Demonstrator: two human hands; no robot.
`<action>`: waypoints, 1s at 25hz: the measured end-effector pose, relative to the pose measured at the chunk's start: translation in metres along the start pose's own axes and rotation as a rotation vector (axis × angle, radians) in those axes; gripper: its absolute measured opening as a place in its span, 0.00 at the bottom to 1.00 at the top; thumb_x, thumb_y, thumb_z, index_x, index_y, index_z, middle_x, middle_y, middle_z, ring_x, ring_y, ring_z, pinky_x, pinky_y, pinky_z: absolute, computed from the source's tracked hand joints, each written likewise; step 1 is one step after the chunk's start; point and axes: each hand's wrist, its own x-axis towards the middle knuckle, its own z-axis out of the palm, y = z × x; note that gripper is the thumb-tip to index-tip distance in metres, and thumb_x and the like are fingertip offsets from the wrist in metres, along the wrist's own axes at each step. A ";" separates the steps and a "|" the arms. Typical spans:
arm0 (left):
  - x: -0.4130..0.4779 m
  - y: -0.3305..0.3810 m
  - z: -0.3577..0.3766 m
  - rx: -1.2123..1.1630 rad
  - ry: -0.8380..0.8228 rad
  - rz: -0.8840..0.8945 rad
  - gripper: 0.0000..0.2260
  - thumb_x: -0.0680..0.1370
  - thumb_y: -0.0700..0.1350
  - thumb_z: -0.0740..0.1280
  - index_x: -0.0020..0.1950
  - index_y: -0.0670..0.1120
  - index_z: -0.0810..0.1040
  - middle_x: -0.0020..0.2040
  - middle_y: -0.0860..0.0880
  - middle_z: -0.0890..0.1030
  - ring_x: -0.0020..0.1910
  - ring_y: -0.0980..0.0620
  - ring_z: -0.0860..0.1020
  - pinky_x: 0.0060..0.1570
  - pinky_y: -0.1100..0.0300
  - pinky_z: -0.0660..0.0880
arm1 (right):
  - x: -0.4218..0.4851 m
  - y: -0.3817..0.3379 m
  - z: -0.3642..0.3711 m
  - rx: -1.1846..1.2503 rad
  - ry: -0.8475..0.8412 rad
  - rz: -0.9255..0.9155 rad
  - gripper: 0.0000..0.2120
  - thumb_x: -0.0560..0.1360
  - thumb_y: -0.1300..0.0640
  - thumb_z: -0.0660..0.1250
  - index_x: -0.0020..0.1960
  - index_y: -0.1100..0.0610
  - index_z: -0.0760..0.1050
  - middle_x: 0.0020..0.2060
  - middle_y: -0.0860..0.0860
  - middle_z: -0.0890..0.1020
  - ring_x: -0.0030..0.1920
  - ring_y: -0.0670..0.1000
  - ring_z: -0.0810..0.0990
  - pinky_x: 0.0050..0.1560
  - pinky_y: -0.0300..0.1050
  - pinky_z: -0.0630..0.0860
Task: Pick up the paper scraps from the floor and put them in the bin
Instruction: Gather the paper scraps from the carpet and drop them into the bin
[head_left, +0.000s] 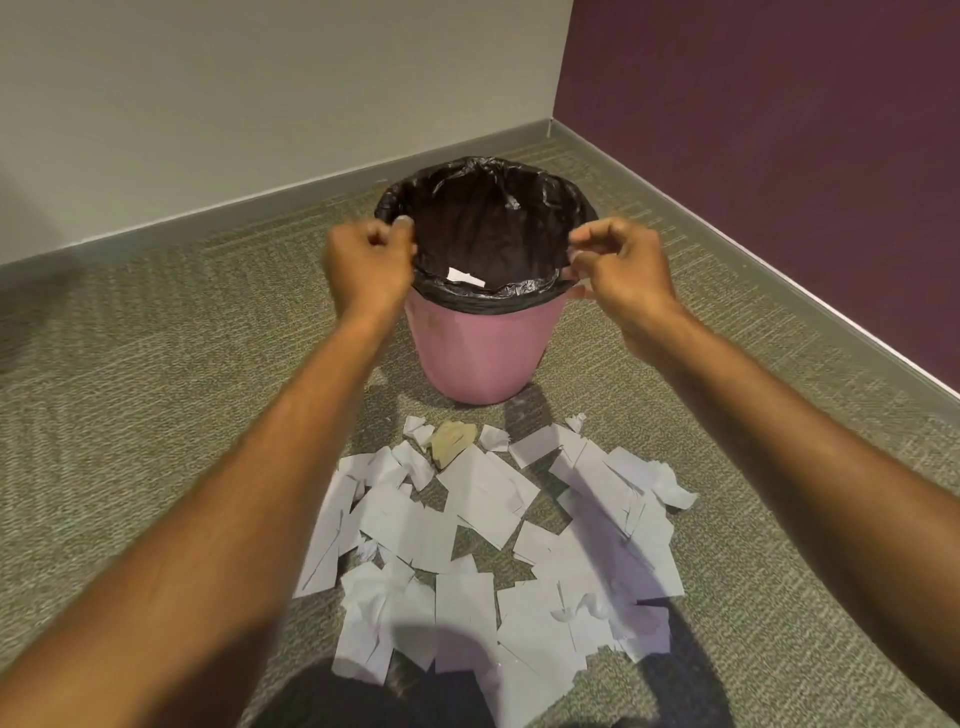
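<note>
Paper scraps (483, 519): white, torn, irregular; most lie flat and overlapping, a few are crumpled. One tan piece (452, 439) sits at the far edge. The pile lies on the carpeted floor (156, 415), between the person and the pink bin (478, 348). Its long axis runs from the bin base toward the person; single scraps point in mixed directions. One white scrap (466, 276) rests inside the black liner (483, 228).

Left hand (363, 265): clenched at the liner rim, blurred; grasp cannot be told. Right hand (618, 270): pinches the liner edge.
</note>
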 end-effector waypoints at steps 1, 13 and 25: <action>-0.011 -0.014 -0.004 0.046 0.109 0.028 0.16 0.78 0.46 0.66 0.30 0.44 0.76 0.24 0.52 0.74 0.22 0.58 0.71 0.23 0.68 0.70 | -0.004 0.011 -0.008 -0.041 0.023 0.003 0.10 0.77 0.69 0.63 0.48 0.54 0.77 0.46 0.52 0.80 0.44 0.49 0.82 0.39 0.40 0.81; -0.115 -0.178 0.024 1.094 -0.814 0.232 0.28 0.74 0.51 0.70 0.71 0.49 0.63 0.74 0.40 0.59 0.72 0.39 0.59 0.64 0.39 0.66 | -0.077 0.223 -0.034 -1.237 -0.538 0.330 0.48 0.66 0.33 0.73 0.76 0.51 0.55 0.71 0.59 0.64 0.70 0.64 0.65 0.66 0.67 0.67; -0.098 -0.196 0.042 1.002 -0.818 0.101 0.23 0.74 0.44 0.71 0.65 0.43 0.65 0.59 0.40 0.73 0.59 0.39 0.71 0.53 0.44 0.76 | -0.101 0.233 -0.004 -1.223 -0.610 -0.167 0.16 0.75 0.63 0.62 0.62 0.57 0.68 0.52 0.57 0.74 0.49 0.60 0.78 0.36 0.49 0.71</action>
